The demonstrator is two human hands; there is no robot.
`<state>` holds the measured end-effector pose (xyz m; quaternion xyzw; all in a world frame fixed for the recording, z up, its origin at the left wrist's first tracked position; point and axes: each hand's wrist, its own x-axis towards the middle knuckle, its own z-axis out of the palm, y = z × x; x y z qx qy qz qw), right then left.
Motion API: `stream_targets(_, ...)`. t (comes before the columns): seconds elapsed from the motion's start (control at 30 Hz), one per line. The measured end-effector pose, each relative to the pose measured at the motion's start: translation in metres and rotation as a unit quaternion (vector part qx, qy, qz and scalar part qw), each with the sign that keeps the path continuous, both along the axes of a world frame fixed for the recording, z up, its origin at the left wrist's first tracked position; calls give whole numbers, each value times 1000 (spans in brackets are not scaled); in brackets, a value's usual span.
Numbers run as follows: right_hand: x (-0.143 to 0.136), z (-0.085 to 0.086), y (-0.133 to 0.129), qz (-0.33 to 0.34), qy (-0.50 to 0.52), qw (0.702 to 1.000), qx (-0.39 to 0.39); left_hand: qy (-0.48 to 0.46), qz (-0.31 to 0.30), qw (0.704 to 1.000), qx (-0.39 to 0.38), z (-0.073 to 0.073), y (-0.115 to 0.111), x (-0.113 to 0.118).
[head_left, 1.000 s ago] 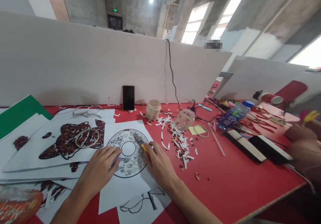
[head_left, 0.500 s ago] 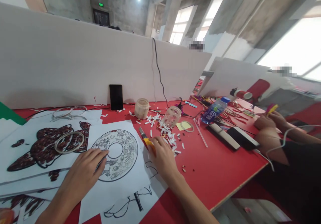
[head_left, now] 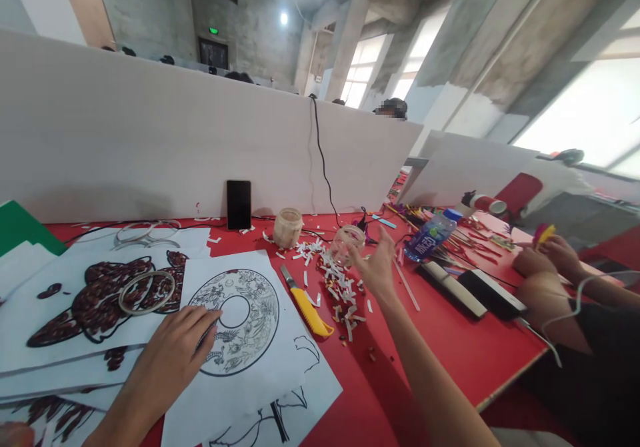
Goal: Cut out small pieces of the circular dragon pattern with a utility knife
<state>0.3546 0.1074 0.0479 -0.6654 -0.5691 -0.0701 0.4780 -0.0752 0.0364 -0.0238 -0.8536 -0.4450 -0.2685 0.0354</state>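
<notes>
The ring-patterned sheet (head_left: 263, 300) lay beneath the left hand (head_left: 181, 337), palm down, gripping nothing. The right hand (head_left: 376, 268), spread wide and empty, reached the clear jar (head_left: 345, 237); contact was unclear. The yellow knife (head_left: 309, 308) lay between sheet and paper scraps (head_left: 346, 293); behind stood a cloudy jar (head_left: 288, 228) and phone (head_left: 239, 205).

This looks like a shared craft workshop set up in a bare, unfinished hall: raw concrete pillars (head_left: 480, 40) and tall windows (head_left: 365, 67) rise behind white partitions (head_left: 150, 147), with a lit green sign (head_left: 213, 31) over a dark door (head_left: 213, 53). The red worktop (head_left: 470, 357) carries a round line drawing (head_left: 260, 330), a yellow cutting knife (head_left: 309, 308), paper scraps (head_left: 345, 293) and seed-filled pictures (head_left: 97, 303). Another person (head_left: 575, 323) is at the right; several heads (head_left: 240, 77) show beyond.
</notes>
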Motion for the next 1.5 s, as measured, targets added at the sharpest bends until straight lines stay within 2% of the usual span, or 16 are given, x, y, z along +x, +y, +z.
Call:
stream_targets(0.07,-28,1,7,63,-28,998,0,2,1,1000,-3,0,0,0)
stream_targets(0.13,-57,-2,20,159,-7,985,-59,5,3,1000,-9,0,0,1)
stream_targets(0.27,-101,-13,70,181,53,978,-91,8,8,1000,-20,2,0,1)
stream_targets(0.37,-116,-20,106,198,110,968,-106,5,5,1000,-26,2,1,2)
stream_targets(0.43,-120,-21,119,217,136,961,-110,-1,6,1000,-22,3,0,3)
stream_targets(0.5,-121,-20,120,228,153,955,-109,-8,8,1000,-16,4,0,3)
stream_targets(0.6,-119,-14,109,218,175,955,-101,-11,10,1000,-15,6,-1,5)
stream_targets(0.7,-116,-1,87,208,193,955,-87,-10,13,1000,-22,7,-1,5)
stream_targets(0.9,-100,28,33,232,199,950,-71,-16,19,999,-27,7,-1,5)
stream_targets(1.0,-93,33,15,226,198,952,-67,-13,18,999,-31,7,-1,5)
stream_targets(1.07,-92,33,12,214,194,955,-65,-11,18,999,-34,8,-1,5)
stream_targets(1.17,-97,32,24,196,189,960,-68,-10,18,999,-35,9,-2,5)
stream_targets(1.4,-124,29,96,196,189,958,-89,-5,14,999,-37,12,-1,6)
stream_targets(1.5,-126,26,116,183,207,956,-96,-11,18,999,-40,10,-2,6)
